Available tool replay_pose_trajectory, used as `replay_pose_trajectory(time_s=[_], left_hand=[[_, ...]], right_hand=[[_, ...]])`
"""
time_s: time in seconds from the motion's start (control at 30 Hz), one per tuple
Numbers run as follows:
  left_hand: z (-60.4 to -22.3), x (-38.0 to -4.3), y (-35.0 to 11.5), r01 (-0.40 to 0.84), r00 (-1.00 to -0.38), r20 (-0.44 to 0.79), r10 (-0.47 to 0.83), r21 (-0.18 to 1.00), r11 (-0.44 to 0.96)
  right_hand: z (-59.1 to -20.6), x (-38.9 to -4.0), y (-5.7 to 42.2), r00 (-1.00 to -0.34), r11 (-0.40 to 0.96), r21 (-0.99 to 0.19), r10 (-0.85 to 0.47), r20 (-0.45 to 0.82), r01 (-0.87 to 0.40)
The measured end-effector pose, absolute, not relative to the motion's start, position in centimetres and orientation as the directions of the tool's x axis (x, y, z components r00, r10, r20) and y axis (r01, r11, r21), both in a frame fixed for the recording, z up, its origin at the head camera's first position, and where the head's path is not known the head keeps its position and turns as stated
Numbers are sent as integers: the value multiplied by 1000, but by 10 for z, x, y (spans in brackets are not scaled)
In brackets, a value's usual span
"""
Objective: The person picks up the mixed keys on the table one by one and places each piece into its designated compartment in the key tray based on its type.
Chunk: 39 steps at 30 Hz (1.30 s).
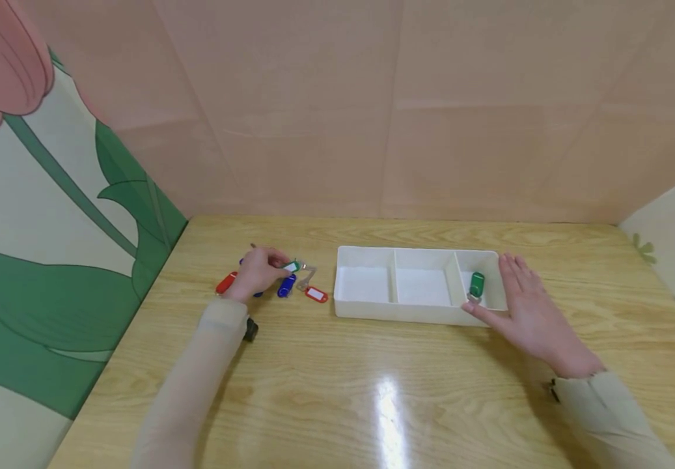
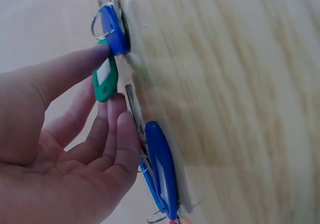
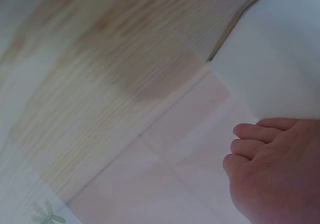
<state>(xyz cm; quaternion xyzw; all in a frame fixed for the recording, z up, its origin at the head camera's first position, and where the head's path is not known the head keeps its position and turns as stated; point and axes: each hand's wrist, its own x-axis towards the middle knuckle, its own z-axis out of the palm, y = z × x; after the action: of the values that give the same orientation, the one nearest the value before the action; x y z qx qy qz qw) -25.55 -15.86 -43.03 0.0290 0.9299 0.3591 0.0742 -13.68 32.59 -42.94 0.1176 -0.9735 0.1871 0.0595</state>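
At the left of the table, my left hand [image 1: 258,272] pinches a green key tag [image 2: 106,88] with a white label between thumb and fingers. Close around that hand lie blue key tags [image 1: 287,286], a red key tag [image 1: 316,294] with a white label, another red tag [image 1: 226,282] and a key [image 1: 306,278]. A white box [image 1: 396,312] with three compartments stands to the right. Its right compartment contains a green key tag [image 1: 476,284] with a metal ring. My right hand [image 1: 527,312] rests with extended fingers along the box's right end, thumb at the front rim.
The wooden table [image 1: 314,391] reaches back to a pink-beige wall covering [image 1: 396,130]. On the left is a panel [image 1: 50,273] printed with a flower and leaves. A dark wrist device [image 1: 250,329] sits on the left forearm.
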Motion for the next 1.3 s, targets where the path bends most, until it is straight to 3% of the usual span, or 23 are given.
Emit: replay_pose_trajectory(time_s=[0.57,1.3], left_hand=[[-418,-246,-162,34,-959,-187,213,671,741],[-416,-233,-169,-37,-955,-222,199,749,661]], right_hand=[[-428,-136,327,-966,902,-349,-212,151,-253],[-431,-137,329,-959,893,-357,-226,170,-273]])
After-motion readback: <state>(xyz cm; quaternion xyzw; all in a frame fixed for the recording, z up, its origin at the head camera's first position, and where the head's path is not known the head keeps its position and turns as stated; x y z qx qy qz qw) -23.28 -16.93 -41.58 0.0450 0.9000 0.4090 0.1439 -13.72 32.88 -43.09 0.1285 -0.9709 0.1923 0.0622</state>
